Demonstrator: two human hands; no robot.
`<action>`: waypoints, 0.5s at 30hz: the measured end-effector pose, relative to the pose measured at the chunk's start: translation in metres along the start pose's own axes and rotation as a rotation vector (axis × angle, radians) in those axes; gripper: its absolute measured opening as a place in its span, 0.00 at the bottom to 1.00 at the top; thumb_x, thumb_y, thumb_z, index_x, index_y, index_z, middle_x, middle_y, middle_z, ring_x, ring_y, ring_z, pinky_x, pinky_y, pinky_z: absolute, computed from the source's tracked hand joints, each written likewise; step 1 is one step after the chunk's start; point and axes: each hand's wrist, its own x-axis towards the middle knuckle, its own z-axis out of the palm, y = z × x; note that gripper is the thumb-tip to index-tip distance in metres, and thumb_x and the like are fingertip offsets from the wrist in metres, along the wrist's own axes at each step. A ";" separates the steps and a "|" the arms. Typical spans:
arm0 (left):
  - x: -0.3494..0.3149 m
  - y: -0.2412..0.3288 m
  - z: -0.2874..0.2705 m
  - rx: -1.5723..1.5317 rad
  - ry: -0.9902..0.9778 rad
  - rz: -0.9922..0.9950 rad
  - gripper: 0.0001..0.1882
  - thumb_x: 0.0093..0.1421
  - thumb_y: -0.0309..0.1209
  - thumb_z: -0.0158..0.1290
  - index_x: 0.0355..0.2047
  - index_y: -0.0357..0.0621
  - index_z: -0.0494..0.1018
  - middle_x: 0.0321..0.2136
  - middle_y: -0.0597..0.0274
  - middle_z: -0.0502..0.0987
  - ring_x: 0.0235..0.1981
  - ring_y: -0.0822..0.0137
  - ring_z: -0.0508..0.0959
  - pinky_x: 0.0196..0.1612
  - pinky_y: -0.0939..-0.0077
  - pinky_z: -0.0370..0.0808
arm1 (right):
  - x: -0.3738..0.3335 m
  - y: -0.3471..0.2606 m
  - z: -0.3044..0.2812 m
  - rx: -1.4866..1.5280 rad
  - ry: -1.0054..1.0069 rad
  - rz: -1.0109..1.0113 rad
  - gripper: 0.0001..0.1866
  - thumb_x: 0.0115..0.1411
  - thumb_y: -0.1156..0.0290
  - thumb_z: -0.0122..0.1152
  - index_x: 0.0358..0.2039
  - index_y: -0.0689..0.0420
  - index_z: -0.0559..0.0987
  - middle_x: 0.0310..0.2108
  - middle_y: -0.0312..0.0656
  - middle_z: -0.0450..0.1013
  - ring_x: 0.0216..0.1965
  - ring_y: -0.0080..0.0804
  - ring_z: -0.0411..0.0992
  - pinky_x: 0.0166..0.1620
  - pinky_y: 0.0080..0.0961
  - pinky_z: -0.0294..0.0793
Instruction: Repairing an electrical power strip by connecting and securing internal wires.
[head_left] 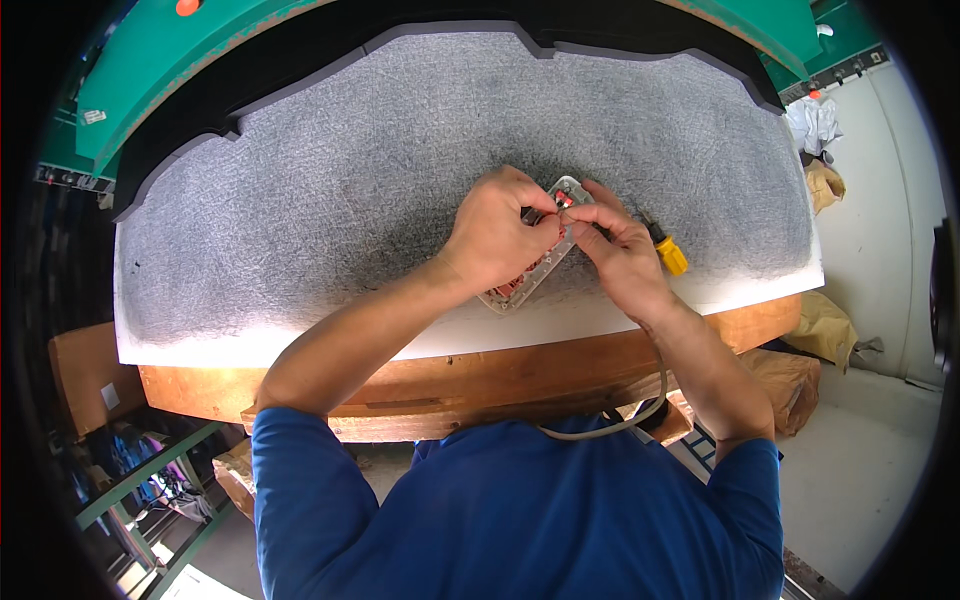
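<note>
An opened power strip point(518, 294), a long pale casing with reddish parts inside, lies slantwise on the grey-streaked work surface. My left hand point(497, 232) is over its left side, thumb and forefinger pinched together. From the right, my right hand point(627, 262) meets it with its own thumb and forefinger closed. Between the fingertips is what looks like a thin wire, mostly hidden by the fingers. Just beyond the right hand rests a screwdriver point(671, 256) with a yellow handle. A pale cable point(610, 428) curves from under my right wrist toward my body.
The sheet-covered table point(300, 180) has a wooden front edge point(480, 380). A dark raised border point(440, 32) and green metal frame point(150, 90) bound its far side. Brown paper bags point(780, 385) stand at the right, and a green rack point(150, 475) at the lower left.
</note>
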 end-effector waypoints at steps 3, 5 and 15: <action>0.000 0.006 0.002 0.087 0.052 0.036 0.06 0.49 0.25 0.63 0.29 0.40 0.82 0.32 0.56 0.78 0.36 0.60 0.78 0.40 0.69 0.75 | 0.000 0.002 0.001 -0.006 0.006 0.001 0.08 0.64 0.75 0.58 0.42 0.56 0.82 0.64 0.58 0.59 0.69 0.48 0.54 0.65 0.37 0.60; 0.000 0.009 0.004 0.160 0.082 0.059 0.06 0.48 0.25 0.64 0.28 0.41 0.82 0.32 0.57 0.78 0.36 0.58 0.78 0.40 0.67 0.75 | 0.000 0.004 0.001 -0.012 0.011 0.001 0.08 0.64 0.74 0.58 0.42 0.56 0.82 0.64 0.58 0.59 0.69 0.48 0.54 0.65 0.37 0.60; 0.002 0.002 0.012 0.278 0.178 0.330 0.05 0.45 0.22 0.62 0.24 0.42 0.78 0.31 0.58 0.78 0.36 0.54 0.77 0.39 0.62 0.75 | -0.003 0.005 0.003 -0.122 0.047 0.012 0.10 0.64 0.71 0.58 0.44 0.54 0.82 0.66 0.57 0.59 0.71 0.52 0.49 0.67 0.41 0.56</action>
